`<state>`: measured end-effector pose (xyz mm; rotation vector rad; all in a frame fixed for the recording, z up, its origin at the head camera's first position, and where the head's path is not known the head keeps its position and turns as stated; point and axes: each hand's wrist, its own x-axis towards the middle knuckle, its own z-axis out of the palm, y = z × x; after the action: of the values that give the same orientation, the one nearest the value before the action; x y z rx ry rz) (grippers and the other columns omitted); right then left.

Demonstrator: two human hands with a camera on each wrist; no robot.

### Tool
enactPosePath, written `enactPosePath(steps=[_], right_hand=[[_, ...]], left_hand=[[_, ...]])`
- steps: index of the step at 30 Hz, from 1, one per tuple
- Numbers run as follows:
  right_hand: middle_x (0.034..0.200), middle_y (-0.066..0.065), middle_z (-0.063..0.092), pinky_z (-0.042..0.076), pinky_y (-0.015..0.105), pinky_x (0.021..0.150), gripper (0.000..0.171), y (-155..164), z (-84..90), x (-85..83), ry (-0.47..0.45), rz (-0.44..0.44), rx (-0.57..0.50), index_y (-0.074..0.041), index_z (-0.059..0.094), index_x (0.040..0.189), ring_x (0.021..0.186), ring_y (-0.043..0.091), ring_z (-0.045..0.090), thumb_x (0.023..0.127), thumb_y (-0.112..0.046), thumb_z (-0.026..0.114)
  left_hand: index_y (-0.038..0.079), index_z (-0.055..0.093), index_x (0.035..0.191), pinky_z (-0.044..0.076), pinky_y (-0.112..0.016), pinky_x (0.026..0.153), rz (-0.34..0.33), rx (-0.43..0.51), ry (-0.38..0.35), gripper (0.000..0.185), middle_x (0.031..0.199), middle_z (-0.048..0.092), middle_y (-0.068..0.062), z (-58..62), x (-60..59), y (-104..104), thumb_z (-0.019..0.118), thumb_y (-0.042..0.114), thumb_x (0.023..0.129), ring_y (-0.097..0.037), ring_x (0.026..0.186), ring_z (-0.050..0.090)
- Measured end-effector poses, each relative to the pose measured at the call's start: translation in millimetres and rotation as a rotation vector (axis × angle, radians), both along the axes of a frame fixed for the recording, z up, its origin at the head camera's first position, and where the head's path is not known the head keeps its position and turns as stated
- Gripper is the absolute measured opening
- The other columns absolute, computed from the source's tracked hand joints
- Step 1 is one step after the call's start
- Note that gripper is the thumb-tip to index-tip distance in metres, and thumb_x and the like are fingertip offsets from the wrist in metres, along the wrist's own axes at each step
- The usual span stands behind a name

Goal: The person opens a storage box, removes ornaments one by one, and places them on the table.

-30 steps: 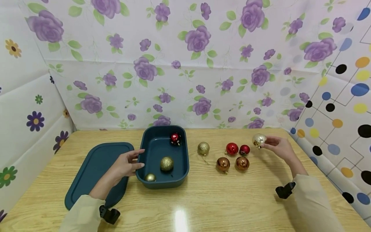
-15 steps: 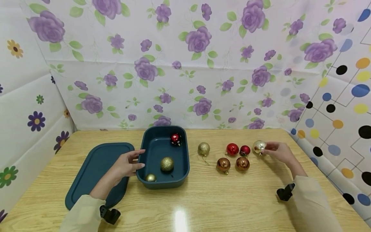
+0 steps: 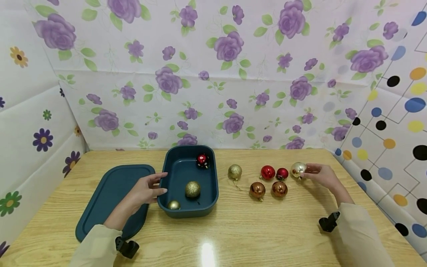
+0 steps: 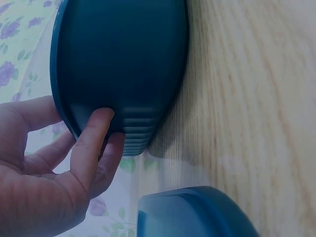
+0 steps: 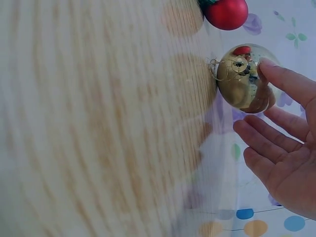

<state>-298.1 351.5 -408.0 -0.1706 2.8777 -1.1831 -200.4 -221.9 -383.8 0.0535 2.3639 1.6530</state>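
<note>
Far left on the desk: a dark teal lid lies flat, rim up. The left forearm crosses its near right corner.

Left hand: it rests against the left wall of the teal box. The left wrist view shows the fingertips pressed on the ribbed outer wall and the thumb over the rim, so the grip is clamped lightly on the box wall.

Inside the box: a red ball with white dots in the far right corner, a glittery gold ball near the middle, and a small gold ball at the near wall.

Right of the box, on bare wood: a gold ball stands alone, its loop string trailing toward the near edge. Further right is a cluster of four, two red balls behind and two copper balls in front, close together.

Right hand: it holds a shiny pale gold ball just right of the smaller red ball. The right wrist view shows one fingertip on the ball's side, the other fingers spread loose below it. The thumb side is hidden, so I cannot tell whether the grip pinches the ball or only touches it, nor whether the ball sits on the desk or just above it.
</note>
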Motion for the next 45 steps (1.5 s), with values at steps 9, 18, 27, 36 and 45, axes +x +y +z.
enactPosePath(steps=[9, 18, 27, 36, 45], right_hand=[[0.118, 0.028, 0.055, 0.049, 0.041, 0.078, 0.072, -1, 1.0, 2.0, -0.001, 0.001, -0.002, 0.010, 0.039, 0.133, 0.105, 0.039, 0.055, 0.083, -0.034, 0.067], [0.129, 0.033, 0.041, 0.042, 0.049, 0.087, 0.072, -8, 16.3, 11.5, 0.014, 0.034, -0.015, 0.007, 0.030, 0.139, 0.116, 0.044, 0.043, 0.087, -0.031, 0.063], [0.136, 0.029, 0.037, 0.029, 0.057, 0.097, 0.072, -35, 44.8, 20.3, 0.088, 0.077, -0.067, -0.001, 0.031, 0.141, 0.124, 0.043, 0.035, 0.085, -0.034, 0.064], [0.131, 0.025, 0.045, 0.029, 0.047, 0.101, 0.066, -97, 64.4, 28.8, 0.155, 0.202, -0.133, 0.002, 0.040, 0.135, 0.122, 0.038, 0.041, 0.082, -0.024, 0.069], [0.131, 0.019, 0.048, 0.031, 0.041, 0.102, 0.066, -168, 70.3, 34.4, 0.164, 0.343, -0.184, 0.000, 0.044, 0.134, 0.122, 0.034, 0.044, 0.079, -0.021, 0.072]], left_hand=[[0.008, 0.032, 0.143, 0.049, -0.035, 0.071, -0.001, -0.006, -0.002, 0.061, 0.144, 0.018, -0.029, 0.1, -0.1, 0, 0.060, 0.010, 0.088, -0.042, 0.128, 0.030], [0.008, 0.032, 0.142, 0.049, -0.035, 0.071, 0.002, -0.007, -0.007, 0.061, 0.144, 0.017, -0.030, 0.5, 0.2, 1, 0.060, 0.010, 0.088, -0.042, 0.128, 0.030], [0.008, 0.031, 0.143, 0.050, -0.036, 0.073, -0.001, -0.010, -0.008, 0.061, 0.144, 0.017, -0.029, 0.8, 0.1, 0, 0.060, 0.010, 0.089, -0.042, 0.128, 0.030], [0.008, 0.031, 0.143, 0.050, -0.036, 0.074, -0.003, -0.011, -0.003, 0.062, 0.144, 0.018, -0.029, 0.6, -0.2, 1, 0.060, 0.011, 0.088, -0.042, 0.127, 0.030], [0.008, 0.031, 0.143, 0.050, -0.038, 0.076, -0.002, -0.018, -0.005, 0.062, 0.145, 0.017, -0.029, 0.7, -0.3, 0, 0.060, 0.012, 0.088, -0.042, 0.128, 0.029]])
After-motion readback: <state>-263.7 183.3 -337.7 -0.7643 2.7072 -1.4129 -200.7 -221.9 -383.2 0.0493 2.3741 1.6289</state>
